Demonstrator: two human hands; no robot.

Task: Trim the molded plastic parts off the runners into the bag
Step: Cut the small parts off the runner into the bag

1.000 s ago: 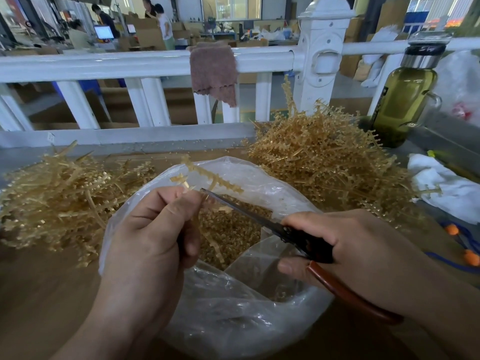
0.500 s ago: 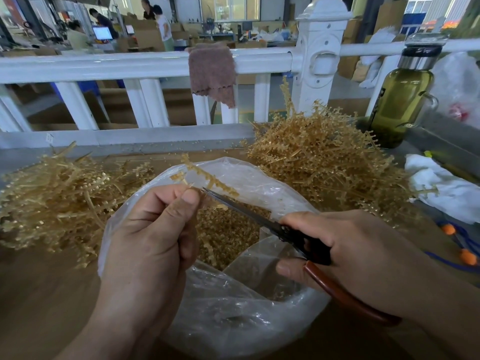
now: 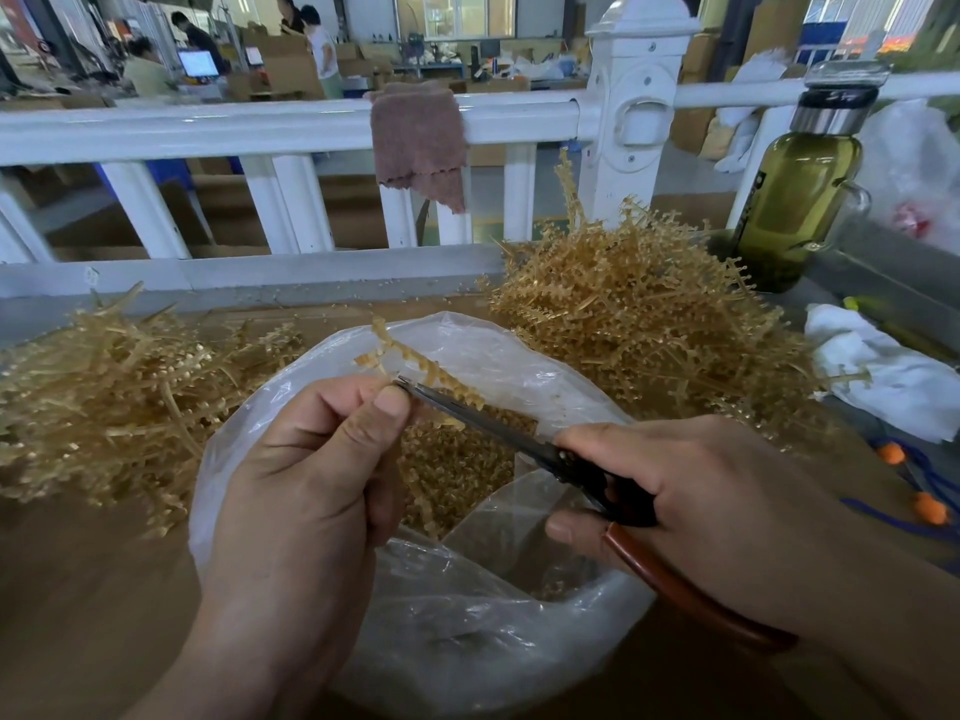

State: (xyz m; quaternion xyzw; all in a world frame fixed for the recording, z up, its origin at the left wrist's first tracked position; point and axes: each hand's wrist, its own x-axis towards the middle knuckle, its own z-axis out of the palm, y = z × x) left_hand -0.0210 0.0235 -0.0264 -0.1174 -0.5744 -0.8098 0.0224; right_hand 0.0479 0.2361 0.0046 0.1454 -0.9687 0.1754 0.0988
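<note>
a: runner [image 3: 426, 368] first. thin tan sprig, pinched between thumb and forefinger of the left hand [image 3: 306, 491], sticking out toward 1 o'clock over the bag [image 3: 467, 641] mouth.
b: how will it handle?
a: looks feather-light and springy, thin stem with rows of tiny parts. my guess is it flexes and flicks if held far from the cut, so pinch the bare stem right beside the blades. parts will likely hop when snipped.
b: cutter?
a: scissors [image 3: 483, 418] in the right hand [image 3: 691, 511], fingers wrapped round the red-brown handles. blades look all but together, tip touching the runner just beside the left thumb.
b: bag?
a: clear, soft, floppy, top open. heap of trimmed parts [image 3: 457, 470] inside, right under the cut.
b: around it?
a: flat pile [image 3: 104, 397] of runners at 9 o'clock of the bag, tall pile [image 3: 649, 324] at 1 o'clock, green bottle [image 3: 800, 200] at 2, white rag [image 3: 883, 371] at 3, brown cloth [image 3: 421, 137] on the railing [image 3: 208, 127] at 12.
</note>
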